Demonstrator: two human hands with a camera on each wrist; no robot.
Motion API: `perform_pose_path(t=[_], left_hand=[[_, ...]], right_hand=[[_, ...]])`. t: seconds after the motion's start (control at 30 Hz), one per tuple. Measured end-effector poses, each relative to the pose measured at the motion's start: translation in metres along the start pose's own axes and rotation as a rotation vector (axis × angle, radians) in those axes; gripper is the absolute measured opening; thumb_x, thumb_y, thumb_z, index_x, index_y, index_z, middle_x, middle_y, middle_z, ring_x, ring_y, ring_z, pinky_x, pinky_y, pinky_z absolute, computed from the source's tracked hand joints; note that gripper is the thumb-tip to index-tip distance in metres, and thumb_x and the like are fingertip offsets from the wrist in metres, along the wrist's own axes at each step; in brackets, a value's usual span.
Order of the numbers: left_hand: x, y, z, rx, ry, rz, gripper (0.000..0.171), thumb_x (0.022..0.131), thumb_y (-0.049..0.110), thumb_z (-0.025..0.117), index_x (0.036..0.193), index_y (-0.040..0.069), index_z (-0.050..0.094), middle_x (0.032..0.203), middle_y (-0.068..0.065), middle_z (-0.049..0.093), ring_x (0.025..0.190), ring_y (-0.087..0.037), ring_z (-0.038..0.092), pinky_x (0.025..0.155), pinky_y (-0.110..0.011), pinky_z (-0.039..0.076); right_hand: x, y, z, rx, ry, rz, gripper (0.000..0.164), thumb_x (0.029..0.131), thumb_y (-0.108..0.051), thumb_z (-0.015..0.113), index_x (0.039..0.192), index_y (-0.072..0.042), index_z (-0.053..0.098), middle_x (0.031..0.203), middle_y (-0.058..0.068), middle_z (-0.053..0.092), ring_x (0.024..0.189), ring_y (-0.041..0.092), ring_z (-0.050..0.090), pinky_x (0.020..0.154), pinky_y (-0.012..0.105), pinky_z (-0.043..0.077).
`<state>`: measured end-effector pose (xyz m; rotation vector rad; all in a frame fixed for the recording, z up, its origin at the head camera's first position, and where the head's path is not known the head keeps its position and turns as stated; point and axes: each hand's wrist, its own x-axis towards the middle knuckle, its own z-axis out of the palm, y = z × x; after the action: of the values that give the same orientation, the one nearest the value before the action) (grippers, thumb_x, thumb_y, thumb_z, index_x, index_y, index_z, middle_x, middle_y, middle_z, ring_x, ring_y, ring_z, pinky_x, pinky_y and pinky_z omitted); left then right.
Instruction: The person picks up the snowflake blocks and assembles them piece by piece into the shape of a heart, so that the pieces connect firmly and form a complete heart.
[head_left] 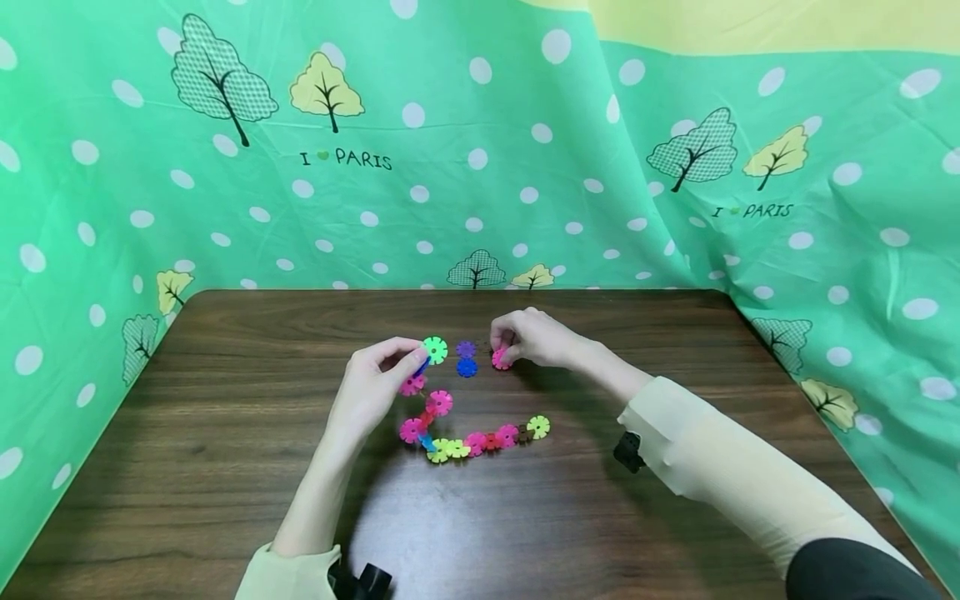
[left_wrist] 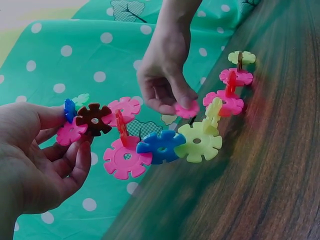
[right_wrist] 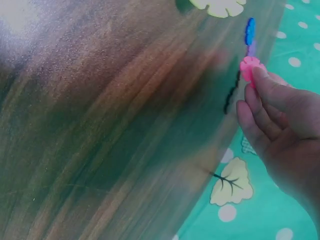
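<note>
My left hand [head_left: 375, 375] pinches a chain of interlocked plastic snowflake discs [head_left: 491, 442] near its end, where a green disc [head_left: 435, 350] and a dark blue disc [left_wrist: 69, 110] sit. From there, pink, brown, red, light blue and yellow-green discs run down and then to the right. In the left wrist view the thumb lies at the blue disc. My right hand [head_left: 543, 337] holds a single pink snowflake disc [head_left: 501, 359] between thumb and fingers, low over the table; the right wrist view shows this pink disc [right_wrist: 251, 68] at the fingertips.
Between the hands, a loose blue disc [head_left: 467, 367] and a purple disc [head_left: 466, 348] lie on the brown wooden table [head_left: 247, 433]. A dark notched shape [right_wrist: 231, 95] shows beside the right fingertips. Green dotted cloth [head_left: 480, 192] hangs behind the table and along its sides.
</note>
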<state>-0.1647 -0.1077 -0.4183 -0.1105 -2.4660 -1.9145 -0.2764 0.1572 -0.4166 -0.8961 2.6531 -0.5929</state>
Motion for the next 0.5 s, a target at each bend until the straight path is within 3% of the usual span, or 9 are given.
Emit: perform_pose_path(t=[0.17, 0.33, 0.5], left_hand=[[0.0, 0.0, 0.001, -0.016, -0.006, 0.002, 0.016, 0.1, 0.022, 0.069, 0.109, 0.011, 0.078, 0.085, -0.003, 0.066, 0.075, -0.017, 0.057, 0.067, -0.024, 0.049], [-0.001, 0.002, 0.003, -0.02, -0.01, 0.001, 0.016, 0.099, 0.021, 0.069, 0.108, 0.011, 0.078, 0.086, -0.003, 0.067, 0.076, -0.018, 0.057, 0.067, -0.024, 0.049], [-0.001, 0.002, 0.005, -0.015, -0.01, -0.003, 0.016, 0.099, 0.023, 0.071, 0.108, 0.013, 0.078, 0.085, -0.002, 0.067, 0.076, -0.017, 0.057, 0.069, -0.024, 0.049]], right_hand=[[-0.011, 0.0, -0.008, 0.037, 0.073, -0.007, 0.008, 0.087, -0.011, 0.082, 0.089, -0.013, 0.075, 0.081, 0.001, 0.076, 0.076, 0.012, 0.066, 0.074, 0.028, 0.051], [-0.026, -0.003, -0.014, 0.204, 0.136, 0.033, 0.005, 0.091, -0.013, 0.079, 0.095, -0.011, 0.076, 0.086, 0.004, 0.077, 0.08, 0.022, 0.071, 0.074, 0.03, 0.056], [-0.037, -0.016, -0.019, 0.362, 0.212, 0.016, 0.005, 0.093, -0.013, 0.077, 0.096, -0.011, 0.075, 0.088, 0.005, 0.076, 0.08, 0.019, 0.074, 0.077, 0.034, 0.062]])
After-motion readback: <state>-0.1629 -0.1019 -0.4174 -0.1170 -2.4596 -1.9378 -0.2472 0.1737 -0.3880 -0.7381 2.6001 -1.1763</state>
